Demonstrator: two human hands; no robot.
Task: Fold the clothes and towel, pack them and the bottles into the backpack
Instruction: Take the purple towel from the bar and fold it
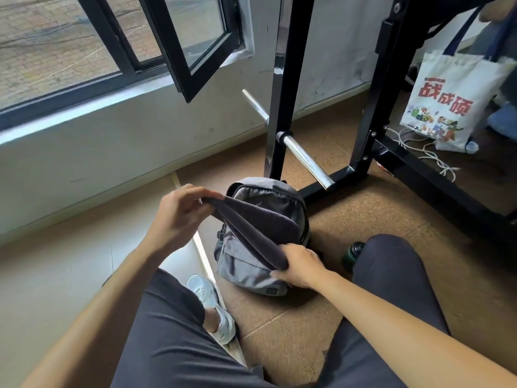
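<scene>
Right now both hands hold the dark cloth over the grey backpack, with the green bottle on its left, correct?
No: head view shows the green bottle right of the grey backpack. Left hand and right hand do hold the dark cloth over it.

The person wears dark charcoal trousers (pixel 167 345) in a smooth, matte fabric that covers both thighs and knees and creases softly where the cloth gathers. 1 shoe shows, a pale grey-white trainer (pixel 212 303) with lighter panels and a thick moulded sole, and a strip of bare ankle sits at its collar. The 2 forearms are bare as far as the view reaches, and the left hand (pixel 179 211) and right hand (pixel 299 266) are bare too.
</scene>
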